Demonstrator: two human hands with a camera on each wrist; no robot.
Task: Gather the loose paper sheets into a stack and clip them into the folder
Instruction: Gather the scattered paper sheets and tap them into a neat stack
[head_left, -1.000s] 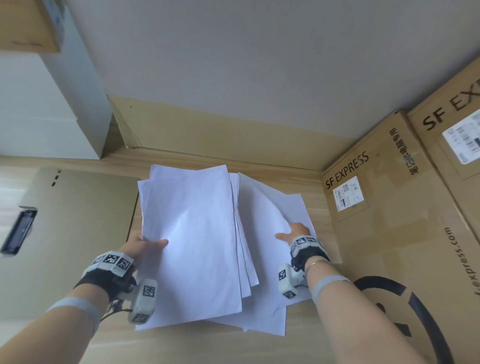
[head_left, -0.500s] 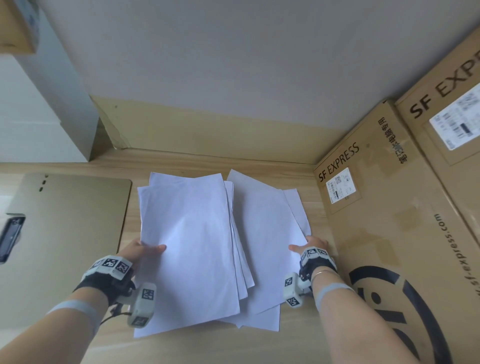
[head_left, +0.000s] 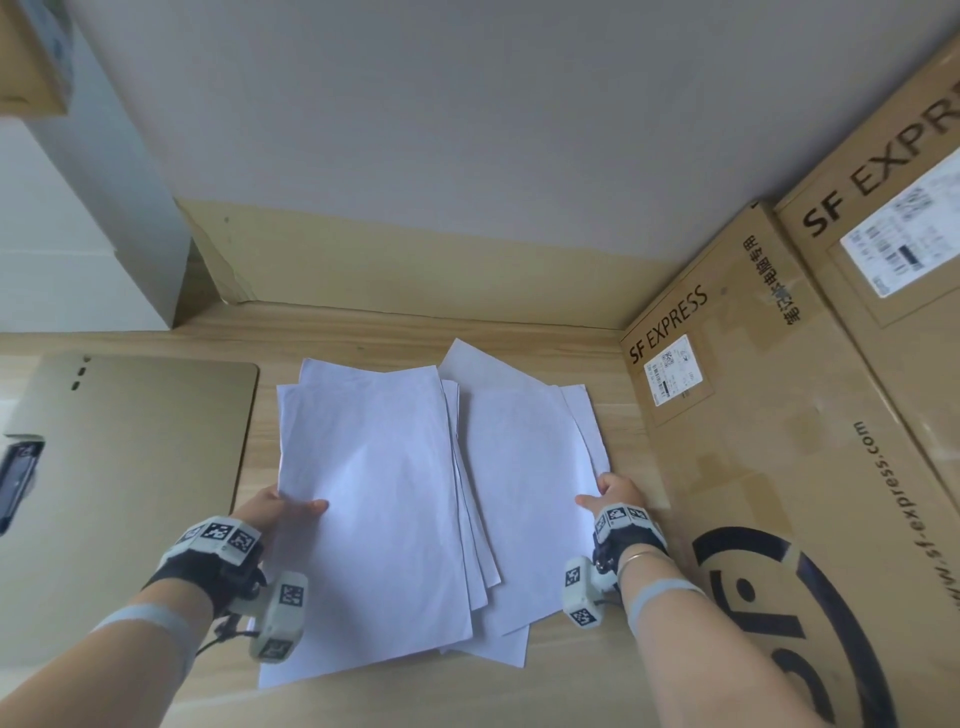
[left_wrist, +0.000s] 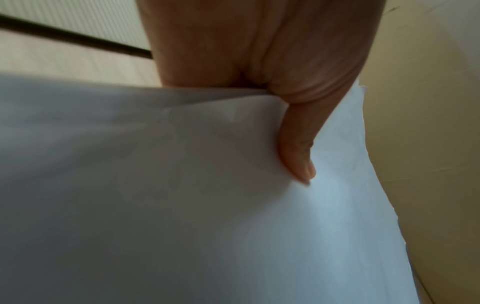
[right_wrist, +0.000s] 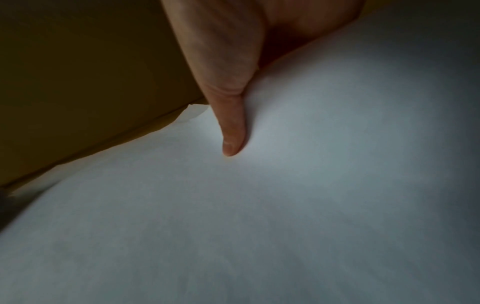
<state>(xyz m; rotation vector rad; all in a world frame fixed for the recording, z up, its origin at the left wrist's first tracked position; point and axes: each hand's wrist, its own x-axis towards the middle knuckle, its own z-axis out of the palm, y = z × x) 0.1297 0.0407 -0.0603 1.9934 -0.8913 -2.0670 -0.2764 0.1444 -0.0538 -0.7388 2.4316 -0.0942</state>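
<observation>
Several white paper sheets (head_left: 374, 499) lie fanned and overlapping on the wooden table, held between both hands. My left hand (head_left: 275, 512) grips the left edge of the top sheets (left_wrist: 233, 205), thumb on top, fingers hidden beneath. My right hand (head_left: 610, 493) grips the right edge of the right-hand sheets (head_left: 519, 467), thumb lying on the paper (right_wrist: 285, 205) and fingers under it. The tan folder (head_left: 130, 467) lies flat to the left of the sheets, with a dark clip (head_left: 18, 475) at its left edge.
Large SF Express cardboard boxes (head_left: 779, 441) stand close against the right of the sheets. A grey wall and a cardboard strip (head_left: 415, 270) run along the back. A white cabinet (head_left: 78, 234) is at the back left.
The right-hand sheets, curled up a second ago, now lie flatter. My right hand has slid out to their right edge. The left hand keeps its grip.
</observation>
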